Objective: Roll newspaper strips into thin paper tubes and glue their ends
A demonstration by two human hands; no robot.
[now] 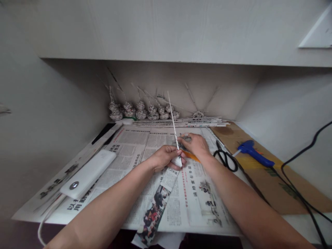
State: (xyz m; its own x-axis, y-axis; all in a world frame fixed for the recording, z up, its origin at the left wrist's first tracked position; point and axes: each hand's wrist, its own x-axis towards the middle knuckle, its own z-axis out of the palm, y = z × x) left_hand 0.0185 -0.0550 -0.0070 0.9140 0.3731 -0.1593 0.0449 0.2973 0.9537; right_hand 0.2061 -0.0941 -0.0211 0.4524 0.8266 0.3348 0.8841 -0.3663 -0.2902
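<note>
My left hand (pixel 168 157) grips the lower end of a thin rolled newspaper tube (pixel 173 121), which points up and away from me. From that grip a newspaper strip (pixel 158 211) with a coloured photo runs down toward me and over the near table edge. Just beyond the tube is my right hand (pixel 196 145), its fingers curled at a small greyish thing I cannot make out. An orange flat piece (pixel 191 156) shows between the two hands. Black-handled scissors (pixel 225 157) lie to the right of my right hand.
Newspaper (pixel 129 148) covers the table. Paper tubes (pixel 186 122) lie across the back, before several woven gourd shapes (pixel 141 110). A white power bank (pixel 88 174) with a cable is at left. On cardboard (pixel 272 186) at right lies a blue glue gun (pixel 255 154) with a black cord.
</note>
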